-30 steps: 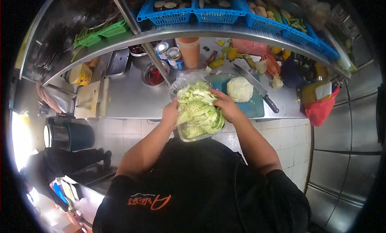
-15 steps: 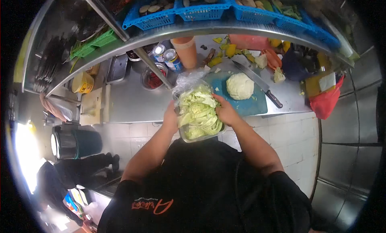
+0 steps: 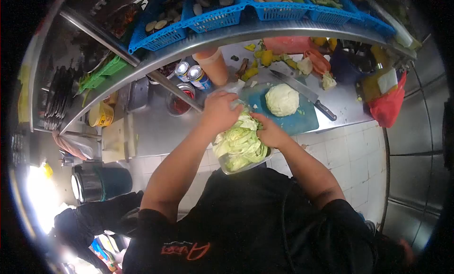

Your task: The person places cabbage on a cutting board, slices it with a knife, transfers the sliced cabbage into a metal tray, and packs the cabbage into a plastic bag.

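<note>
A clear plastic container [image 3: 232, 170] full of pale green cut leaves [image 3: 240, 148], like cabbage or lettuce, is in front of my chest at the counter's edge. My right hand [image 3: 269, 132] grips its right side, with the fingers at the leaves. My left hand [image 3: 221, 111] is closed over the far end, on crumpled clear plastic wrap [image 3: 232, 87]; its fingertips are partly hidden. Just right of the container, a whole pale cabbage [image 3: 282, 100] rests on a blue-green cutting board [image 3: 302, 122]. A large knife [image 3: 305, 92] lies across the board's far right edge.
Behind the container stand an orange-filled tub [image 3: 213, 66], cans [image 3: 198, 77] and a bowl of red food [image 3: 180, 103]. Yellow-green scraps [image 3: 267, 57] litter the counter. A metal shelf [image 3: 265, 33] with blue baskets [image 3: 215, 19] overhangs. Another person [image 3: 90, 222] is at lower left.
My left hand has left the container's left side and moved up and across to the plastic wrap at its far end. My right hand still holds the right side.
</note>
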`<state>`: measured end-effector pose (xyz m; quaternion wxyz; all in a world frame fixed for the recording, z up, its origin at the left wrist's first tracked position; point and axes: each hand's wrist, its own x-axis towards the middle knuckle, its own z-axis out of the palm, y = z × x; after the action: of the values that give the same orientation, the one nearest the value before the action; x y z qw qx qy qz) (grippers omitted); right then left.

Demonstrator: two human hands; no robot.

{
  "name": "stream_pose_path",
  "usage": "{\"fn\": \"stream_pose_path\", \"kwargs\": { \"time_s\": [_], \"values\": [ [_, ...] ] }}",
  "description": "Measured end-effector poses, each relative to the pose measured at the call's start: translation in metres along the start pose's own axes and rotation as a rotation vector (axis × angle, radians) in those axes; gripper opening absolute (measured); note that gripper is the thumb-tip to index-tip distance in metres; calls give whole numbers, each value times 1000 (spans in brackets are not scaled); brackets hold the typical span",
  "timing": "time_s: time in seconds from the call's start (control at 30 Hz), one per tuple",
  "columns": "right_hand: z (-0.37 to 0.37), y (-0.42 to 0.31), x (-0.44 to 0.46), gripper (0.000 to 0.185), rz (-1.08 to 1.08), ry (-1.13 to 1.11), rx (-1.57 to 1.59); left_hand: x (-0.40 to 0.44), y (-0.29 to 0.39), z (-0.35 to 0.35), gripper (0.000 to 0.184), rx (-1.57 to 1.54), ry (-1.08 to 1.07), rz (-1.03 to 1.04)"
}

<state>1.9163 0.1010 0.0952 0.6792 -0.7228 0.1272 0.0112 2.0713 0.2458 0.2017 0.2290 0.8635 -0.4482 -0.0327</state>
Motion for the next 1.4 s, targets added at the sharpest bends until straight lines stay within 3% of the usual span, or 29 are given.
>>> {"fn": "stream_pose_path", "kwargs": {
  "time_s": [0.1, 0.2, 0.3, 0.4, 0.5, 0.6, 0.7, 0.8, 0.9, 1.0, 1.13, 1.23, 1.4],
  "values": [
    [3, 14, 4, 66, -34, 8, -108, 41, 22, 1, 39, 408, -593, -42],
    [0, 8, 7, 67, -49, 9, -123, 63, 12, 26, 36, 403, -653, -120],
    [-3, 1, -1, 67, -80, 35, -158, 73, 9, 41, 33, 427, -658, -74],
    [-8, -12, -7, 65, -15, 22, -126, 74, 11, 46, 27, 235, -411, -52],
    [-12, -7, -3, 62, -86, 31, -191, 71, 28, 43, 26, 273, -497, -19],
    [-14, -17, -3, 61, -63, 27, -219, 69, 20, 58, 21, 201, -327, 95],
    [-19, -26, -4, 58, -93, 17, -196, 68, 21, 66, 18, 202, -447, 311],
    [-18, 2, 3, 50, -142, 45, -174, 33, 59, 47, 17, 124, -502, 124],
    [-23, 2, 0, 46, -280, -72, -305, 9, 78, 55, 21, 94, -319, 164],
    [-19, 8, 3, 42, -390, -96, -288, 9, 80, 54, 23, 128, -287, 206],
    [-18, 7, 4, 37, -295, 24, -471, 31, 91, 34, 25, 197, -335, -30],
    [-16, 4, 9, 41, -132, 36, -503, 57, 84, 14, 26, 270, -615, -77],
    [-9, -36, 0, 46, -42, 26, -370, 78, 66, 21, 28, 378, -515, -47]
  ]
}}
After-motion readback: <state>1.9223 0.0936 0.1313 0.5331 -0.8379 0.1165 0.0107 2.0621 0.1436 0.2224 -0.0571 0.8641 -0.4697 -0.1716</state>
